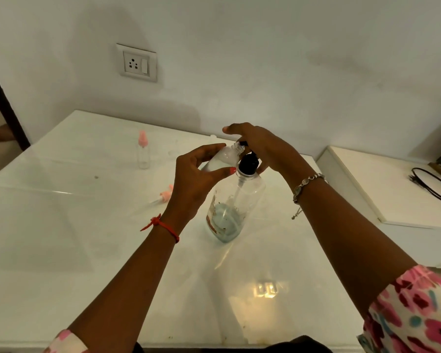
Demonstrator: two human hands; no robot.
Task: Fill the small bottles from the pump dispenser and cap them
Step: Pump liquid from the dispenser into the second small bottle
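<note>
A clear pump dispenser (236, 200) with a black pump head stands mid-table, a little pale liquid at its bottom. My right hand (260, 146) lies over the pump head, fingers spread across it. My left hand (196, 179) grips a small clear bottle (224, 157), tilted with its open neck against the black nozzle. A second small bottle (143, 151) with a pink spray cap stands upright at the far left. A loose pink spray cap (166, 194) with its tube lies on the table left of my left hand.
The glossy white table (87, 225) meets a white wall with a socket (137, 62). A lower white surface (392, 189) at the right carries black cables (430, 184). A small clear cap (213, 136) lies behind my hands.
</note>
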